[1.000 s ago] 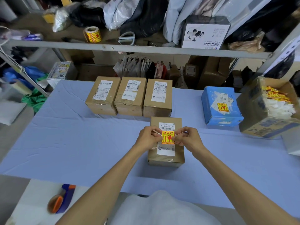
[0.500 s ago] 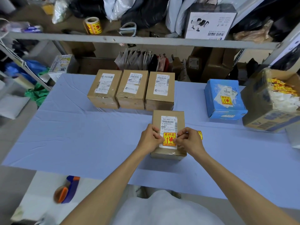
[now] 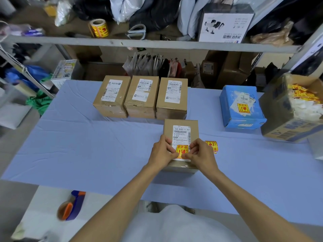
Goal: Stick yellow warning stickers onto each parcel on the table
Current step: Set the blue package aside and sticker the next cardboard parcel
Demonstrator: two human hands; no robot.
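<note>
Sticker (image 3: 182,148) partly hidden under hands (image 3: 162,152).

We see a yellow sticker (image 3: 182,149) flat on the label (image 3: 181,134) of the nearest brown parcel (image 3: 168,127). Three more brown parcels (image 3: 142,96) stand behind it.

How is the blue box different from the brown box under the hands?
The blue box is blue with a crumpled label; the brown box is plain cardboard with a flat label. The blue box sits untouched at the right; the left hand and right hand hold a yellow sticker onto the brown box. Both bear yellow stickers.
</note>
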